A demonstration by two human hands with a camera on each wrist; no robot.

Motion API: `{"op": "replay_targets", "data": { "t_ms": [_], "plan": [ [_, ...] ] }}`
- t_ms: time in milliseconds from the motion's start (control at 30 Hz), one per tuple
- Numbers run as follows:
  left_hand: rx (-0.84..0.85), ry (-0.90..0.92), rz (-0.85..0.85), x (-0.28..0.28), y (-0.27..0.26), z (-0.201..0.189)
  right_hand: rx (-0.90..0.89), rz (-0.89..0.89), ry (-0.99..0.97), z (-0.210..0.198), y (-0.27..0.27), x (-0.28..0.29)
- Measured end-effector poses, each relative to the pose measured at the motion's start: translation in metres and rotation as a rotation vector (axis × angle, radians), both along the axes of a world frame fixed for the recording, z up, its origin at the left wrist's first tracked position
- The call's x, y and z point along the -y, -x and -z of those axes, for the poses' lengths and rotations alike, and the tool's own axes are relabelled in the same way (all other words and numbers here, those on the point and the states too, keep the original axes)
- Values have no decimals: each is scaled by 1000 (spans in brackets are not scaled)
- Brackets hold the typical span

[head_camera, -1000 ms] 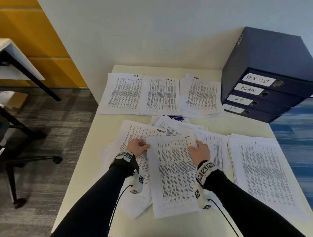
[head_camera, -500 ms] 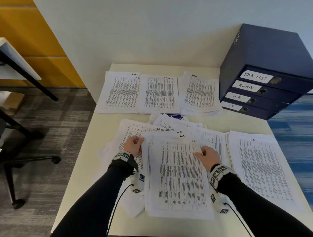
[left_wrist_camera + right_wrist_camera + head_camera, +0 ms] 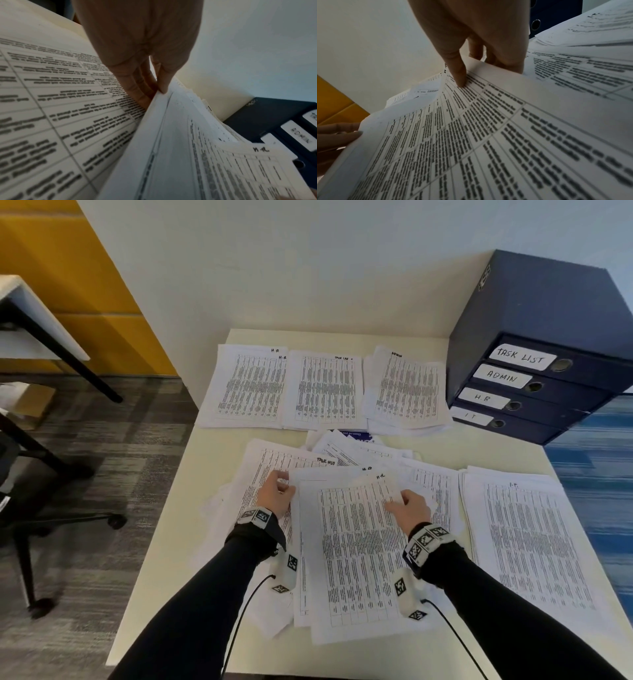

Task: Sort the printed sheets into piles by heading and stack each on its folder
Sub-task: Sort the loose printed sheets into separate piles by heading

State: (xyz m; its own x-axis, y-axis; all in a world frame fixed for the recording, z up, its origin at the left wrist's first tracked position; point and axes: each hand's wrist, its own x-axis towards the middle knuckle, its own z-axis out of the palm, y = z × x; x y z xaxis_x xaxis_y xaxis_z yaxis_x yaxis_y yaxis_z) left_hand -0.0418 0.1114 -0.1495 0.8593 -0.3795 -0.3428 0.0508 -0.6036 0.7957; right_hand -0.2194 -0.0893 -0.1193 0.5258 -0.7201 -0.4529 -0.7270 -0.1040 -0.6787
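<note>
From the head view I count three sorted piles along the far edge of the table (image 3: 164,559): the H.R pile (image 3: 246,386) on the left, the task list pile (image 3: 325,390) in the middle, the admin pile (image 3: 407,390) on the right. A fourth, the I.T pile (image 3: 527,546), lies near me on the right, and the loose unsorted heap (image 3: 349,455) spreads between them, partly hiding a blue-printed item I cannot identify. Four stacked folders (image 3: 534,385) sit far right, labelled TASK LIST, ADMIN, H.R and I.T. My left hand (image 3: 275,496) pinches the left edge of a small bundle of sheets (image 3: 356,556) headed H.R; my right hand (image 3: 409,508) grips its right edge. In the left wrist view, my left fingers (image 3: 163,83) close on the bundle's (image 3: 180,155) edge, and only two folder labels show, one reading ADMIN, the other cut off. In the right wrist view, one fingertip (image 3: 460,79) presses the top sheet while my other fingers curl under the edge; the print is too blurred to read.
</note>
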Motion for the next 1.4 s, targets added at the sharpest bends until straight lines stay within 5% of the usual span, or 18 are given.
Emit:
{"op": "replay_targets", "data": {
  "t_ms": [333, 600, 800, 1067, 1400],
  "plan": [
    [-78, 149, -106, 1, 0, 1, -75, 1, 142, 10, 19, 14],
    [-47, 14, 20, 20, 10, -2, -72, -16, 236, 17, 17, 6],
    [-176, -17, 14, 25, 6, -4, 13, 28, 296, 14, 15, 2],
    [-161, -210, 3, 26, -2, -4, -187, -65, 144, 0, 19, 13],
    [-254, -3, 125, 23, 11, -21, -39, 130, -72, 10, -6, 13]
  ]
}}
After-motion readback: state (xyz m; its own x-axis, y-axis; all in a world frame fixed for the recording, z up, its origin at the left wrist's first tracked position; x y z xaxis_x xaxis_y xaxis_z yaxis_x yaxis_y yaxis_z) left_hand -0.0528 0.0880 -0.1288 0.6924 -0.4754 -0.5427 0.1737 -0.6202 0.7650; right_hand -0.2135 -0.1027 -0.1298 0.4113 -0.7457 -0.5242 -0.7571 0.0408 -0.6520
